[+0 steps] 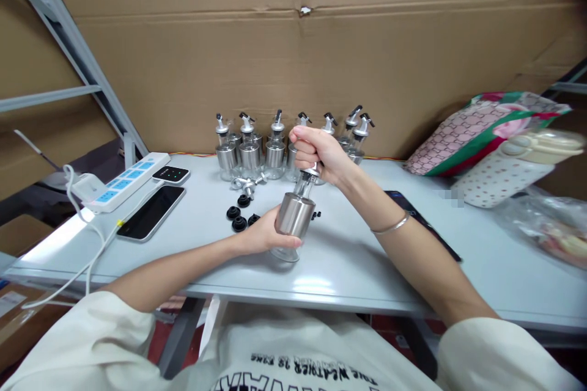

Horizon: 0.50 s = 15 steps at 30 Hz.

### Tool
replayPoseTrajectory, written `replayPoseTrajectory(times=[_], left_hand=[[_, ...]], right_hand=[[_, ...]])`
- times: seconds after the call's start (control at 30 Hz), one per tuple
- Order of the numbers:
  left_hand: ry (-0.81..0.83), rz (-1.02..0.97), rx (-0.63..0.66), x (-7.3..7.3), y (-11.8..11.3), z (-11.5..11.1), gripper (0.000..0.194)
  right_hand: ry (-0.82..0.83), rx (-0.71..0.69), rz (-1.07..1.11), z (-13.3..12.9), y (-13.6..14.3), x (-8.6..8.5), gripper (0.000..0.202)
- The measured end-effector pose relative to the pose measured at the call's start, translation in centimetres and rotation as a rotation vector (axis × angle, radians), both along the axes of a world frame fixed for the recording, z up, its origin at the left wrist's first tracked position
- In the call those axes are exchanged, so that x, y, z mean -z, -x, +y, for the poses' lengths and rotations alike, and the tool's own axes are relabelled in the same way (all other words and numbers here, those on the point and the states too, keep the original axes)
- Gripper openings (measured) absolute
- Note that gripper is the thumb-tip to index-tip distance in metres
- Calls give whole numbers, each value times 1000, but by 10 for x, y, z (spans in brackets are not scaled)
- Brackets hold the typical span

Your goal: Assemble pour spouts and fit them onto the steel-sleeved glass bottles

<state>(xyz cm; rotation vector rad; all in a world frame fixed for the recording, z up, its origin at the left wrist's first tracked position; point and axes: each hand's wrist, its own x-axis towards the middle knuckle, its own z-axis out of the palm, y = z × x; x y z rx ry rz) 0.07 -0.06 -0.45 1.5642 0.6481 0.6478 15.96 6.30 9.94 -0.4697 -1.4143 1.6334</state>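
Note:
A glass oil bottle [296,215] with a brushed metal sleeve tilts to the right near the table's front edge. Around its lower body, my left hand [270,233] is closed. My right hand [318,151] is wrapped in a fist round the pour spout [312,169] at the bottle's neck, hiding most of it. Behind my hands stand several similar bottles [250,156] with silver and black spouts. Left of the held bottle lie several black rubber stoppers [239,223], and beyond them a small pile of silver spout pieces [248,186].
A power strip [131,180], a phone [152,212] and a small black device [171,175] lie at left, with white cables. Rightward are another phone [424,226], a dotted tumbler [504,171], a patterned bag [454,134] and a plastic bag [545,226]. Cardboard [206,61] walls the back.

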Motion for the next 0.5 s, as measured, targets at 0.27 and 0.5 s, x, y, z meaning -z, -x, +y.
replayPoseTrajectory(times=[0.27, 0.5], left_hand=[[-17, 14, -1, 0, 2, -3, 69], [-69, 34, 3, 2, 2, -3, 68]], right_hand=[[-56, -66, -1, -11, 4, -5, 25], [-87, -138, -17, -22, 5, -9, 24]])
